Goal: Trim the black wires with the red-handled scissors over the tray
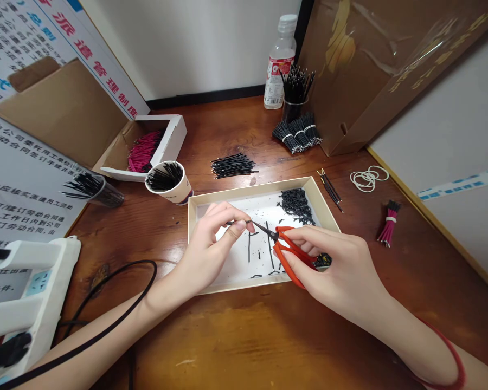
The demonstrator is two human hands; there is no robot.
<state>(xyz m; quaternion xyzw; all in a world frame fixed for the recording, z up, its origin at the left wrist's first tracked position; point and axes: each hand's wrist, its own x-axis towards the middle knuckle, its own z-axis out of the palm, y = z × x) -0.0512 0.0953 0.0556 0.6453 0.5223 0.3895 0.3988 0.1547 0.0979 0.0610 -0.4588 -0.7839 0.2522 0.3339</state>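
Note:
My left hand (217,238) pinches a thin black wire (230,222) between thumb and forefinger, above a shallow white box (238,271). In my right hand (333,260) are red-handled scissors (290,252), gripped by both handles. Their narrow dark tip points left and meets the end of the wire at my left fingertips; whether the blades are parted is too small to tell. Below, on the box floor, lie loose black pieces (269,246) and tiny scraps. A heap of short black pieces (296,205) fills the box's far right corner.
Behind the box lies a pile of black wires (233,165). A paper cup (171,187) of wires stands left of it. Wire bundles (296,132), a bottle (280,65) and rubber bands (368,179) are on the right. A black cable (146,265) crosses my left forearm beside a power strip (52,292).

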